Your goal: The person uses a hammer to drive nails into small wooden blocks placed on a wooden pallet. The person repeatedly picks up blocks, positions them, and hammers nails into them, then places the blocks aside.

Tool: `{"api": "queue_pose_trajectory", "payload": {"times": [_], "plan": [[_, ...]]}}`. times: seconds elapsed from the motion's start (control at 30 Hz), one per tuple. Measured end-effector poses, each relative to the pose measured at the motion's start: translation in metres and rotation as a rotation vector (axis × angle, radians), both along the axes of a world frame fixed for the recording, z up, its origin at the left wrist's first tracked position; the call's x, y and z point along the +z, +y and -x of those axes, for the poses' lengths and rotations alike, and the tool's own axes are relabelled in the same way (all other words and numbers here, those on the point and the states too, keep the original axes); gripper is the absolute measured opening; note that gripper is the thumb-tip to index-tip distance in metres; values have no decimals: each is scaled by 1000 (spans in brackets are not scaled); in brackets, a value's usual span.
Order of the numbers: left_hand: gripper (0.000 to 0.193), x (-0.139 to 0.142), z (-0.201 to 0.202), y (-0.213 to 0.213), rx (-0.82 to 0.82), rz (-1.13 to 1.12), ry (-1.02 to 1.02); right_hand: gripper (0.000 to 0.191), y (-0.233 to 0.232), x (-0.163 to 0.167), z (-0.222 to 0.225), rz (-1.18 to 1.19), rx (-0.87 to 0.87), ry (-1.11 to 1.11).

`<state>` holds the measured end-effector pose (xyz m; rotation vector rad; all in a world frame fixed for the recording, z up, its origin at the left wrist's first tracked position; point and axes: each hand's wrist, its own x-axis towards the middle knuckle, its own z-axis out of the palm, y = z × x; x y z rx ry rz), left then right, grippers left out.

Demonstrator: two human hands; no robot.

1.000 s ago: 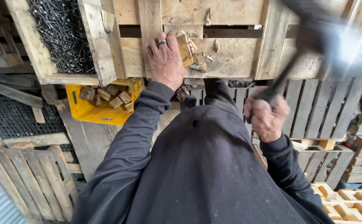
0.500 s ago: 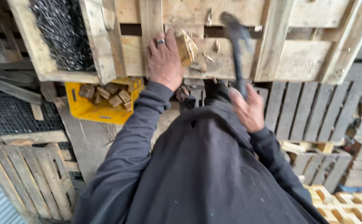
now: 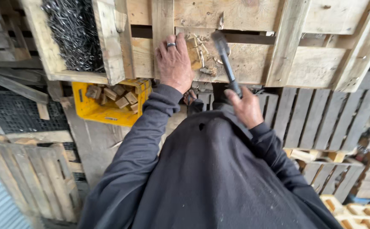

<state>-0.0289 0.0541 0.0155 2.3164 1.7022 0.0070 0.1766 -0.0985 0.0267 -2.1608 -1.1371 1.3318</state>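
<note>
We have the left hand (image 3: 174, 63) flat on the wooden pallet (image 3: 252, 63), fingers spread, ring on one finger, grasping nothing, pressing just beside a small wood block (image 3: 194, 53) that sits on the pallet board. Right hand (image 3: 246, 106) is clenched around the hammer (image 3: 225, 59) handle; the hammer head is down at the board, right of the block, amid splinters and chips. We cannot tell if the head touches the wood. Left of the pallet: a wooden box of dark nails (image 3: 72, 34). Below it, a yellow crate (image 3: 104, 104) holds more wood blocks. Stacked pallets (image 3: 320, 118) lie below right, more at lower left.
</note>
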Motion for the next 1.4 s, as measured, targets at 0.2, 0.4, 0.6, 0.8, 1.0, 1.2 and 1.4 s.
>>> {"api": "queue_pose_trajectory", "payload": {"times": [0.2, 0.4, 0.6, 0.8, 1.0, 1.2, 1.4], "plan": [[109, -4, -1, -5, -16, -43, -67, 26, -15, 53, -26, -620, -174, 462], [97, -5, -3, -8, 8, 15, -32, 35, -43, -8, -11, -814, 58, 363], [104, 4, 2, -5, -15, -31, -3, 39, -38, -11, -3, -38, 44, 1], [106, -9, 1, -4, -16, -27, -19, 27, -43, 33, -26, -668, -186, 503], [105, -11, -1, -6, -10, -40, -44, 29, -17, -12, -3, -237, 6, 255], [107, -2, -3, -7, -15, -26, -51, 38, 7, -7, -4, 38, -258, 228], [114, -10, -2, -3, 3, -18, -42, 40, -24, 26, -24, -672, -239, 545]]}}
